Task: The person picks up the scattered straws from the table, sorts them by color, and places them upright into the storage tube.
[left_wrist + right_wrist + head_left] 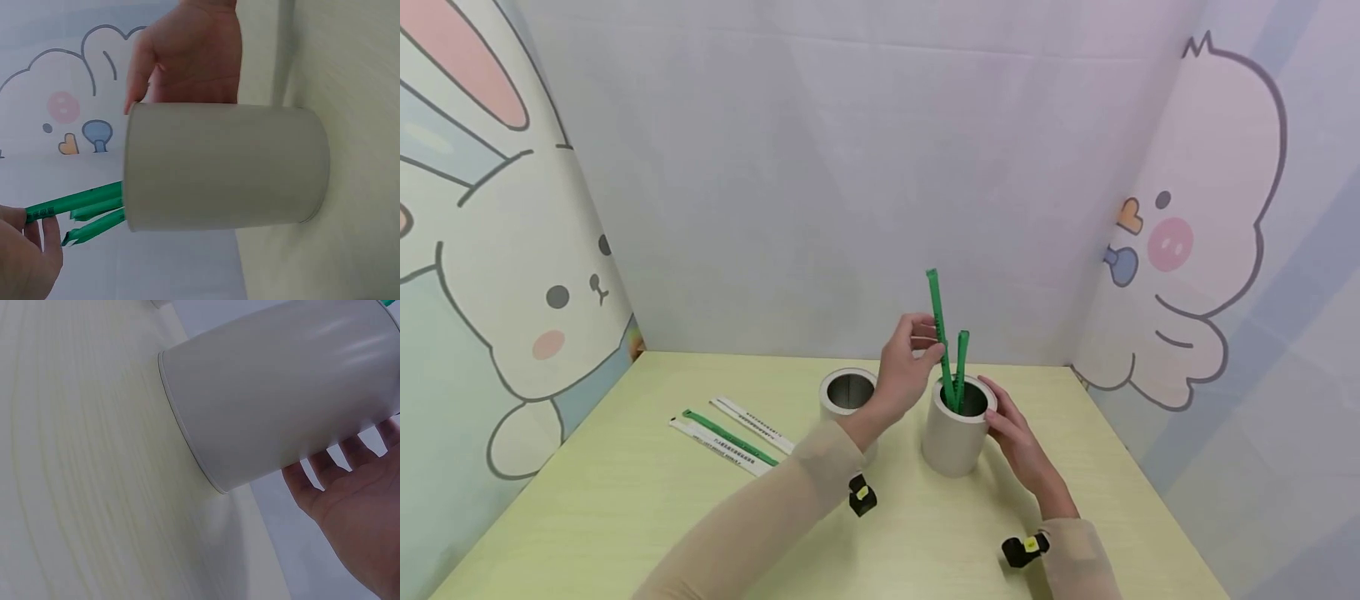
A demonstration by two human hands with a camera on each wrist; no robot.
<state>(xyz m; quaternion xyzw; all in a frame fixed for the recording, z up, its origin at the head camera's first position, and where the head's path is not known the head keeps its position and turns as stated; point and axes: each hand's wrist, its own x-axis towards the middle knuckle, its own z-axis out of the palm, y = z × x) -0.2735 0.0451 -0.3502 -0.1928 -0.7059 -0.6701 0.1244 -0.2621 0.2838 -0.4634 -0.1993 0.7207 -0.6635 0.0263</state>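
My left hand [906,367] pinches a long thin green packet with dark printing [936,308], its lower end inside the right-hand off-white cylindrical cup [951,450]. Beside it another green packet [962,358] leans in the cup; the left wrist view shows two shorter green ends next to the pinched one. The cup stands upright on the table. My right hand [1018,437] holds its right side, thumb near the rim and fingertips [300,481] against the wall.
A second off-white cup [831,412] stands to the left, partly behind my left forearm. Further left lie two white printed packets [752,423] and a green packet [730,437]. The pale table [587,517] meets a plain curtain behind, with cartoon-printed sheets at both sides.
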